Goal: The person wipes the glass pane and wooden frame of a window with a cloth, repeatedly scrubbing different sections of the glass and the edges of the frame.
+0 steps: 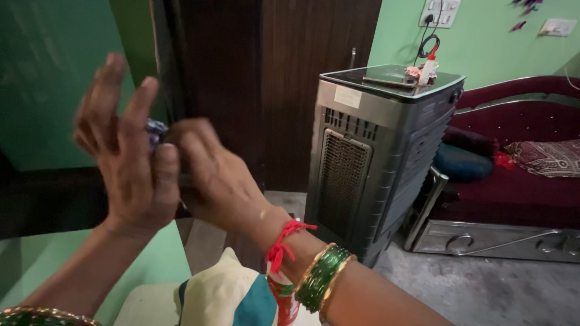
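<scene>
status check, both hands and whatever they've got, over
Left hand fingers spread, pressed to right hand. Small bluish thing pinched between them, kind unclear. Grey air cooler stands apart, right.

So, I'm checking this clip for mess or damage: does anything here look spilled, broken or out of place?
Nothing looks spilled or broken. The left hand and right hand meet around a small bluish object, too blurred to identify. Small items, including a red-capped white bottle, sit on the tall grey air cooler.

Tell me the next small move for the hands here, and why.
Probably hold steady and settle the grip first. The left hand and right hand are pressed together around a small bluish object, mostly hidden and blurred, with the left fingers splayed. What it is cannot be told.
</scene>
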